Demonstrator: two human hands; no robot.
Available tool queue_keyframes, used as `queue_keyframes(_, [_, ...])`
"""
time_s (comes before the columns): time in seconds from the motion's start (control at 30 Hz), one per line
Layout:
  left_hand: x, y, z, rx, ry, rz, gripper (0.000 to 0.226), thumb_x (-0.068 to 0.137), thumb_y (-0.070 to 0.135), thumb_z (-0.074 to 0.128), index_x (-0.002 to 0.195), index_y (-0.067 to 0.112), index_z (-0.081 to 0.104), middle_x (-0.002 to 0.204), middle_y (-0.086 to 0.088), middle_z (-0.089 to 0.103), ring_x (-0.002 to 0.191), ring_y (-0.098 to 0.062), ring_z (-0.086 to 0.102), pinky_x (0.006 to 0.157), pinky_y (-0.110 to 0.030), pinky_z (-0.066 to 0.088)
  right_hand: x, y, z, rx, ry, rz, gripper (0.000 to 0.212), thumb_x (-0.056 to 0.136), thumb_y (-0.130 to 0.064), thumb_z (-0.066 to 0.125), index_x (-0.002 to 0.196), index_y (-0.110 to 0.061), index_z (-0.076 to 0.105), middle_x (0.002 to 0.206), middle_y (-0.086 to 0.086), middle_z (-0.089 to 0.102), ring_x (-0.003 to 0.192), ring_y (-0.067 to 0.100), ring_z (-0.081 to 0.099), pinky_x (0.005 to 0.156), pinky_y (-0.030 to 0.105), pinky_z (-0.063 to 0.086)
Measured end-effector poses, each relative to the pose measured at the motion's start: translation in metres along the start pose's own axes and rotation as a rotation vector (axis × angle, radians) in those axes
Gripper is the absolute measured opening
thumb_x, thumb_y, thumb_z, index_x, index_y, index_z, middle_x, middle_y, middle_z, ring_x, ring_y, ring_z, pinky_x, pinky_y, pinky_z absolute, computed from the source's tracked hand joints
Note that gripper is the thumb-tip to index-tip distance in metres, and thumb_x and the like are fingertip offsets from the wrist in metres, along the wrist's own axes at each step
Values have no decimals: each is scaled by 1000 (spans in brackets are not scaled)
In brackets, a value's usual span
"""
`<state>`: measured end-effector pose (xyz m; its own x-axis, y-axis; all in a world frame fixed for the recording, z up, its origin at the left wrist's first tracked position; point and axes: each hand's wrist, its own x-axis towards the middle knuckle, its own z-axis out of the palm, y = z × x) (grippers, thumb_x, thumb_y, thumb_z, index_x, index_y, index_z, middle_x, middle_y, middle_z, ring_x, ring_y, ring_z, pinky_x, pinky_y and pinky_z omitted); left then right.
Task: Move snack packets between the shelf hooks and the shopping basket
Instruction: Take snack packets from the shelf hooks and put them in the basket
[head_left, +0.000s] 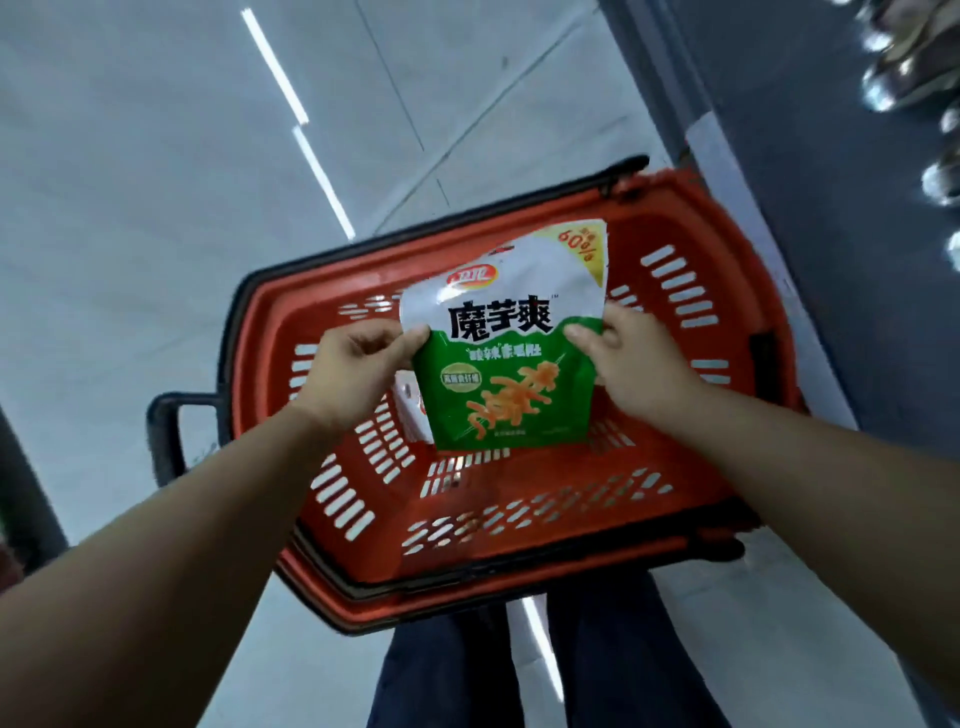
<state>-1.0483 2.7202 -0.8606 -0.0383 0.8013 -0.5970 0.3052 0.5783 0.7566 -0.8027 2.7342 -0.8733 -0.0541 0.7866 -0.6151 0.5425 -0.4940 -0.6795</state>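
Head view showed the left hand (358, 364) and right hand (631, 364) pinching a green snack packet (506, 358) by its sides above the red basket (545, 525) (another packet seemingly inside); next probably lowering it in, or lifting it toward the hooks.

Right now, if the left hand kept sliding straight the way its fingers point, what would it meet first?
The left hand points across the green snack packet it pinches, so it would probably meet the right hand first, though depth is uncertain.

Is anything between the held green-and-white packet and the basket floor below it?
Nothing visible blocks it. Both hands, left and right, hold the green-and-white snack packet above the open red plastic basket; another packet lies partly hidden underneath.
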Motion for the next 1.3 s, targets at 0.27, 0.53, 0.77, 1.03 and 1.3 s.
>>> queue_keyframes(0.27, [-48,146,-56,4,-50,124,33,89,28,64,62,11,62,58,-3,58,54,-15,55,54,-23,45,-73,-120,-74,91,89,-80,5,94,-27,55,94,-29,60,74,17,65,73,38,63,72,58,52])
queue_keyframes(0.53, [-126,335,-117,96,-75,405,32,91,19,62,68,-4,63,62,-5,59,56,-1,55,52,-6,39,-173,-273,-175,174,190,-142,34,92,-29,58,97,3,54,89,37,59,87,53,60,76,60,52])
queue_keyframes(0.77, [-230,525,-144,142,-120,699,23,91,22,62,73,9,71,65,0,70,58,0,61,49,-6,39,-312,-406,-294,146,441,-356,13,93,-22,58,101,-16,66,78,12,73,61,15,66,56,32,56])
queue_keyframes(1.03, [-366,688,-139,114,-245,1005,21,91,24,63,85,7,74,77,-2,74,75,-22,70,72,-35,56,-477,-485,-394,87,825,-509,26,89,-30,62,95,-5,65,86,23,70,82,41,67,76,46,55])
queue_keyframes(1.3, [-464,781,-78,100,-334,1211,8,90,15,64,86,11,70,70,-4,70,50,1,59,44,-12,41,-603,-490,-454,145,1046,-513,21,91,-32,60,92,-11,64,74,21,69,59,27,66,54,33,50])
